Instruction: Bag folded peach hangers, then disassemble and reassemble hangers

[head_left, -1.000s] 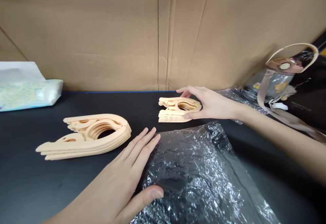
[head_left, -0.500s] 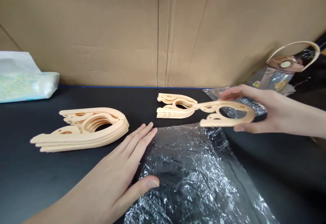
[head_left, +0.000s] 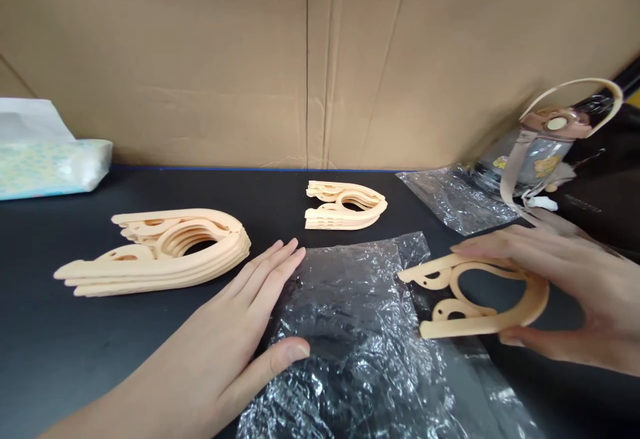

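Between the thumb and fingers of my right hand [head_left: 565,292] is a folded cream plastic folding hanger [head_left: 530,299], its two arms pointing left over the right side of a clear plastic bag [head_left: 360,319]. My left hand [head_left: 240,339] lies flat with fingers stretched out along the bag's left edge, holding nothing. Left of it rests a stack of folded hangers [head_left: 200,272], curved ends to the right. A smaller stack of the same hangers [head_left: 350,219] lies farther back, beyond the bag.
A second clear plastic bag [head_left: 455,199] lies at the back right beside a clear drink bottle [head_left: 530,146] with a loop handle and strap. A tissue pack [head_left: 55,166] sits at the far left. Cardboard [head_left: 200,66] stands upright behind the black table [head_left: 50,352].
My right hand has brought the hanger from beside the back stack toward me and to the right, over the bag's edge. My left hand has stayed almost still.
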A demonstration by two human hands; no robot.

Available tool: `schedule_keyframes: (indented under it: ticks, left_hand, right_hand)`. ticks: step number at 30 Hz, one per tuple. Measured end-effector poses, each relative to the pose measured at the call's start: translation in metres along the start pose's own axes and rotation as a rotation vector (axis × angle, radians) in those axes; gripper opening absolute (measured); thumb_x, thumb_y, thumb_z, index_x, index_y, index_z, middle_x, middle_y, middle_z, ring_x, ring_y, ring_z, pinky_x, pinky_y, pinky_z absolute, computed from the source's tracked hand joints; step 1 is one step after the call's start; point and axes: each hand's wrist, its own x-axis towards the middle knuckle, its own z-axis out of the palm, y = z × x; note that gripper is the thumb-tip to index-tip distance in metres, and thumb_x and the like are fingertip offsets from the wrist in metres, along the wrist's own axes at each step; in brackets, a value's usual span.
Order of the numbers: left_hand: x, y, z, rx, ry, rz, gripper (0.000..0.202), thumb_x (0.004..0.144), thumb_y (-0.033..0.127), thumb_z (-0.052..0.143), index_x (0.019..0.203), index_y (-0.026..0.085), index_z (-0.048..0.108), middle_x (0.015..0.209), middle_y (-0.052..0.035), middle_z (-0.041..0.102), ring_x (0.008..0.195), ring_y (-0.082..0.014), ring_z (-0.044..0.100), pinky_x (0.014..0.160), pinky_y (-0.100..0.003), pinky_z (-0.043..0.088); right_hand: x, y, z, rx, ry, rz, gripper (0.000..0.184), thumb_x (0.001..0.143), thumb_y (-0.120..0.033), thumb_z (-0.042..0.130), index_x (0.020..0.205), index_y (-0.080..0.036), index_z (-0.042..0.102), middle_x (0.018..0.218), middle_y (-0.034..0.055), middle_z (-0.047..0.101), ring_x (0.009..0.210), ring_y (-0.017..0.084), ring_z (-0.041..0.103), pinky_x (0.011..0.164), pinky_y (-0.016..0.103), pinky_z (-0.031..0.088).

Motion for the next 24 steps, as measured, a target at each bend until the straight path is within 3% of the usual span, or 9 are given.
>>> schedule_keyframes:
  ticks: [2,4,7,10,17,24]
  left_hand:
    - [0.0,0.001,0.001,-0.001,-0.007,0.002,0.074,0.098,0.046,0.051,0.159,0.03,0.013,0.162,-0.0019,0.03,0.144,-0.0289,0.038,0.114,-0.043,0.042]
    - [0.001,0.002,0.002,-0.006,0.003,-0.012,0.072,0.099,0.047,0.05,0.159,0.031,0.014,0.162,-0.0008,0.031,0.144,-0.0279,0.037,0.114,-0.042,0.042]
    - [0.001,0.005,0.002,-0.002,0.029,-0.043,0.069,0.099,0.049,0.047,0.158,0.031,0.016,0.162,0.0001,0.032,0.145,-0.0266,0.035,0.114,-0.041,0.042]
    - [0.001,0.005,-0.001,0.04,-0.003,-0.019,0.073,0.098,0.052,0.049,0.158,0.028,0.015,0.162,-0.0021,0.031,0.145,-0.0267,0.036,0.113,-0.042,0.043]
    - [0.002,0.003,0.0,0.038,-0.041,-0.007,0.078,0.096,0.055,0.051,0.159,0.025,0.016,0.162,-0.006,0.029,0.146,-0.0308,0.034,0.113,-0.047,0.042]
    - [0.002,0.002,0.001,0.019,-0.032,-0.007,0.079,0.095,0.057,0.053,0.159,0.024,0.019,0.162,-0.0071,0.031,0.146,-0.0312,0.033,0.114,-0.047,0.041]
  right_hand:
    - [0.006,-0.004,-0.002,-0.046,-0.13,-0.125,0.063,0.077,-0.045,0.071,0.136,-0.039,0.051,0.129,0.0054,0.066,0.114,0.032,0.066,0.085,0.04,0.065]
    - [0.014,-0.011,-0.001,-0.049,-0.153,-0.167,0.065,0.082,-0.042,0.067,0.142,-0.034,0.042,0.139,0.0056,0.058,0.126,0.03,0.059,0.093,0.038,0.063]
    - [0.024,-0.019,0.006,0.002,-0.185,-0.199,0.062,0.086,-0.042,0.065,0.141,-0.033,0.039,0.14,0.0049,0.056,0.133,0.028,0.053,0.104,0.039,0.057]
    - [0.027,-0.017,0.011,0.021,-0.186,-0.229,0.061,0.087,-0.043,0.066,0.141,-0.032,0.04,0.137,0.0061,0.059,0.13,0.031,0.055,0.116,0.052,0.043]
    - [0.019,-0.014,0.013,0.044,-0.069,-0.19,0.061,0.087,-0.047,0.067,0.141,-0.03,0.043,0.128,0.0084,0.064,0.125,0.035,0.059,0.116,0.057,0.041]
    - [0.027,-0.032,0.04,0.055,-0.061,-0.216,0.063,0.087,-0.038,0.069,0.142,-0.024,0.04,0.128,0.0093,0.063,0.122,0.028,0.06,0.12,0.059,0.03]
